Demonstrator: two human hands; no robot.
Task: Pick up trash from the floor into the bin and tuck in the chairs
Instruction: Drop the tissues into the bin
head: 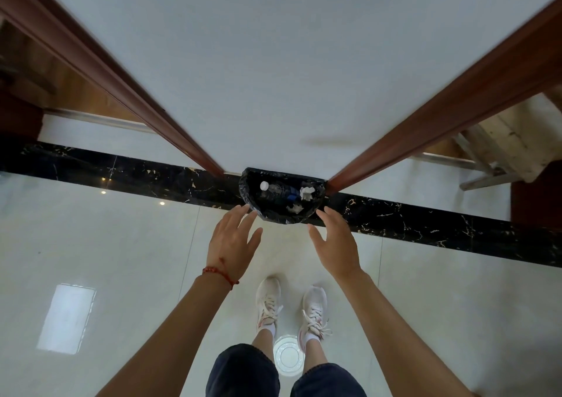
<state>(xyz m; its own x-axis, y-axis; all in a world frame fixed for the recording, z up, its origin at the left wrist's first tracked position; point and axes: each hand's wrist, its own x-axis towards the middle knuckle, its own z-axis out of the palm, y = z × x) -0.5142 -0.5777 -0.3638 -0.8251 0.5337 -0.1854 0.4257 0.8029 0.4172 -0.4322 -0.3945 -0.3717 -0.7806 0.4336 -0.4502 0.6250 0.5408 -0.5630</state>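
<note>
Looking straight down. My left hand [232,241] and right hand [334,243] reach out toward the bin [281,194], one on each side of its near rim, fingers spread and relaxed, neither holding anything. The left fingertips [243,211] sit just beside the bin's left edge; whether they touch the black liner I cannot tell. The right fingers lie near the bin's right edge, apart from it.

The bin stands on the floor against the white wall [289,62], on a black marble strip [425,223], between two brown wooden door frames [115,77] that run off left and right. Inside the liner: a clear plastic bottle [272,189] with a white cap, something blue, and crumpled white paper [307,194].

A red string bracelet [220,275] is on my left wrist. My white sneakers [267,304] stand on pale glossy tile [121,259], near side of the bin. Between my ankles, on the floor, lies a clear round plastic lid [288,356]. Far right, through the doorway, part of a pale wooden chair [501,144] shows.
</note>
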